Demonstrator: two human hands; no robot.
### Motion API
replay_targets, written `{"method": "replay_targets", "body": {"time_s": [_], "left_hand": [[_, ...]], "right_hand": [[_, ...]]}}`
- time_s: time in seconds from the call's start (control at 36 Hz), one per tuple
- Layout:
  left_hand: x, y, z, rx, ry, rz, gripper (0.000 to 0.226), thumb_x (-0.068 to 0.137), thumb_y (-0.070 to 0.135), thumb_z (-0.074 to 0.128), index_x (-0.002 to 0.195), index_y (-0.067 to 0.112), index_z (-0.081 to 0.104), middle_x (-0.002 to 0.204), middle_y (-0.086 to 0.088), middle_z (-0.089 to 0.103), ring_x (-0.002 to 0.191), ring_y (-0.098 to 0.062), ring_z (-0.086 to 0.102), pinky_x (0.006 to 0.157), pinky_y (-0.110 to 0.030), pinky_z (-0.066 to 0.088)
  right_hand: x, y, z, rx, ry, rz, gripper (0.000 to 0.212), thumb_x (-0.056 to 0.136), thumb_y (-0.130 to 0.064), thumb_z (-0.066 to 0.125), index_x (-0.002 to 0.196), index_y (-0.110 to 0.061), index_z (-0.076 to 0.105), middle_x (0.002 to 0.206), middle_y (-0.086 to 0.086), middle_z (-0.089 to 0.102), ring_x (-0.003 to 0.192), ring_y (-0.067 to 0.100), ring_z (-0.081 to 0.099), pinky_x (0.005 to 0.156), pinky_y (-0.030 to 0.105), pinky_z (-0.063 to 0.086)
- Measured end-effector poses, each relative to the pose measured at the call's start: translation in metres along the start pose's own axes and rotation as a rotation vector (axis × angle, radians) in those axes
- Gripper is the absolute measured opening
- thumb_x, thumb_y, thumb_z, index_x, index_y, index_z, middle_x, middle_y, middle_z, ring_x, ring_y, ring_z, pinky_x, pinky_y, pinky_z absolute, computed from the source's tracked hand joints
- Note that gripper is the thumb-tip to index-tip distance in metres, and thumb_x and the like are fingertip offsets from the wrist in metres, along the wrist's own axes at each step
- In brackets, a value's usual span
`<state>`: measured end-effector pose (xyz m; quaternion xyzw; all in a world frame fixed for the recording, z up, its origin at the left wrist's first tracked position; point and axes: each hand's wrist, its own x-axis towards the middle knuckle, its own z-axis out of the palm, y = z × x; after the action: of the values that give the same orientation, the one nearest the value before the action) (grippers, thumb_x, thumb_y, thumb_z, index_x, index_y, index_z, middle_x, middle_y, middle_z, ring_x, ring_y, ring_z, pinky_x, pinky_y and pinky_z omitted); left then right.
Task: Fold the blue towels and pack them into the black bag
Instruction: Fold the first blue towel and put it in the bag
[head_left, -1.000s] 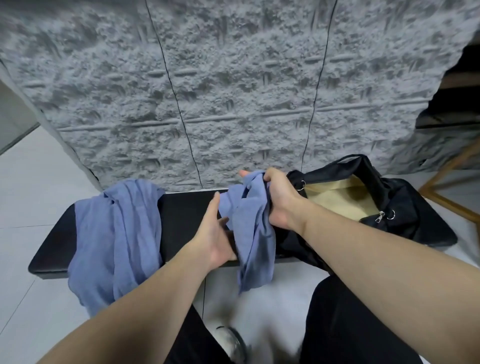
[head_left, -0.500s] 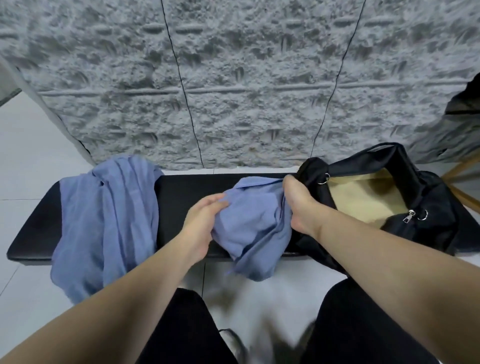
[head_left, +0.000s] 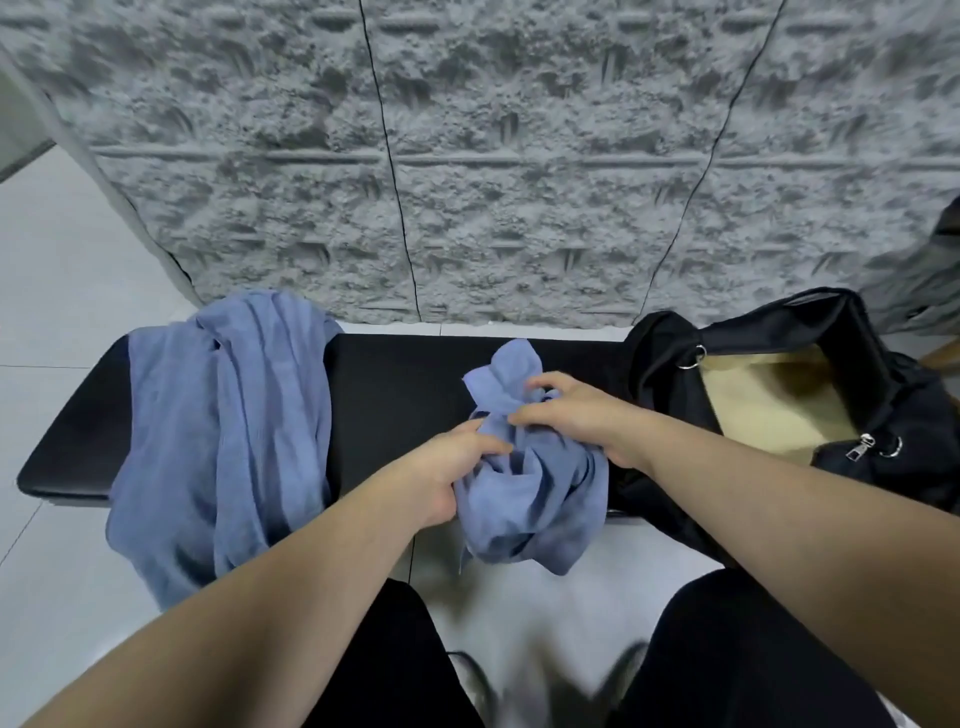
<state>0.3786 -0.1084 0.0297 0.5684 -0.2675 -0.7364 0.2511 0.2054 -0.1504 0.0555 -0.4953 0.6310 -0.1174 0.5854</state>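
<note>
A crumpled blue towel (head_left: 530, 493) lies on the front part of the black bench (head_left: 405, 395), its lower end hanging over the edge. My left hand (head_left: 447, 478) grips its left side. My right hand (head_left: 571, 415) pinches the bunched cloth near its top. More blue towels (head_left: 223, 436) are draped in a heap over the bench's left end, hanging down toward the floor. The black bag (head_left: 883, 395) stands open at the right end of the bench and shows a tan lining inside.
A rough grey stone-textured wall (head_left: 467, 156) rises right behind the bench. Pale floor tiles (head_left: 57, 270) lie to the left and below. My legs in black trousers and shoes are at the bottom of the view.
The towel went from hanging lifted in my right hand to lying bunched on the bench. Both hands now grasp it closer together. My view shifted left and down.
</note>
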Motion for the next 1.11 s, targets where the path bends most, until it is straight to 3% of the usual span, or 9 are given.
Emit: {"method": "replay_targets", "body": {"time_s": [0.11,0.39,0.47,0.53,0.67,0.75,0.83,0.97,1.11], "left_hand": [[0.01,0.009,0.001,-0.13,0.076,0.107,0.053,0.084,-0.014,0.057,0.128,0.017,0.059,0.117,-0.015,0.07,0.103,-0.029,0.069,0.083,-0.037,0.056],[0.016,0.067,-0.022,-0.234,0.276,0.459,0.06,0.098,-0.002,0.049,0.148,0.031,0.042,0.141,0.009,0.052,0.111,-0.014,0.063,0.087,-0.033,0.056],[0.023,0.075,-0.03,-0.247,0.343,0.446,0.057,0.097,-0.003,0.05,0.14,0.033,0.05,0.095,0.004,0.066,0.076,-0.01,0.064,0.064,-0.026,0.053],[0.028,0.076,-0.038,-0.259,0.413,0.445,0.055,0.095,-0.005,0.05,0.134,0.034,0.054,0.068,0.001,0.057,0.058,-0.012,0.052,0.055,-0.025,0.045],[0.038,0.062,-0.054,-0.234,0.507,0.404,0.042,0.092,-0.007,0.052,0.122,0.022,0.059,0.1,0.013,0.06,0.085,-0.008,0.063,0.07,-0.022,0.054],[0.046,0.052,-0.064,-0.14,0.474,0.29,0.036,0.088,-0.009,0.054,0.105,0.02,0.066,0.104,0.002,0.067,0.08,-0.016,0.062,0.066,-0.029,0.047],[0.054,0.048,-0.07,-0.053,0.573,0.359,0.039,0.087,-0.015,0.048,0.089,0.019,0.064,0.098,0.001,0.064,0.078,-0.015,0.059,0.064,-0.026,0.048],[0.059,0.066,-0.077,-0.112,0.811,0.526,0.026,0.087,-0.012,0.051,0.095,0.012,0.058,0.082,0.005,0.055,0.072,-0.01,0.052,0.063,-0.016,0.045],[0.064,0.058,-0.077,-0.023,0.691,0.365,0.029,0.089,-0.005,0.057,0.111,0.014,0.056,0.101,-0.006,0.06,0.09,-0.024,0.058,0.077,-0.035,0.05]], "right_hand": [[0.009,-0.013,0.007,-0.017,0.115,-0.105,0.016,0.085,-0.019,0.073,0.076,-0.014,0.06,0.072,0.002,0.058,0.071,0.012,0.055,0.069,0.025,0.045],[0.054,-0.056,-0.021,0.531,0.554,-0.204,0.022,0.103,-0.026,0.038,0.081,-0.021,0.037,0.08,0.007,0.044,0.078,0.019,0.039,0.068,0.035,0.032],[0.067,-0.056,-0.031,0.606,0.533,-0.088,0.014,0.102,-0.024,0.037,0.102,-0.019,0.05,0.097,0.009,0.059,0.081,0.023,0.053,0.069,0.036,0.044],[0.084,-0.044,-0.038,0.642,0.501,0.009,0.035,0.098,-0.023,0.043,0.128,-0.009,0.053,0.107,0.015,0.066,0.082,0.028,0.063,0.063,0.033,0.051],[0.082,-0.021,-0.029,0.494,0.424,0.176,0.071,0.074,-0.056,0.064,0.129,-0.015,0.043,0.111,0.007,0.066,0.09,0.025,0.067,0.064,0.035,0.058],[0.077,-0.006,-0.017,0.243,0.305,0.178,0.053,0.084,-0.021,0.065,0.129,-0.011,0.038,0.111,0.009,0.063,0.088,0.022,0.064,0.057,0.03,0.051],[0.092,0.004,-0.016,0.119,0.427,0.088,0.04,0.09,-0.016,0.057,0.125,-0.008,0.039,0.107,0.012,0.06,0.087,0.025,0.06,0.056,0.031,0.048],[0.096,-0.002,-0.026,0.344,0.539,0.068,0.055,0.097,-0.025,0.054,0.145,-0.017,0.027,0.126,0.01,0.052,0.109,0.03,0.057,0.096,0.048,0.052],[0.076,0.005,-0.015,0.202,0.413,0.085,0.071,0.093,-0.011,0.059,0.149,-0.013,0.016,0.118,0.006,0.05,0.097,0.023,0.057,0.07,0.036,0.057]]}}
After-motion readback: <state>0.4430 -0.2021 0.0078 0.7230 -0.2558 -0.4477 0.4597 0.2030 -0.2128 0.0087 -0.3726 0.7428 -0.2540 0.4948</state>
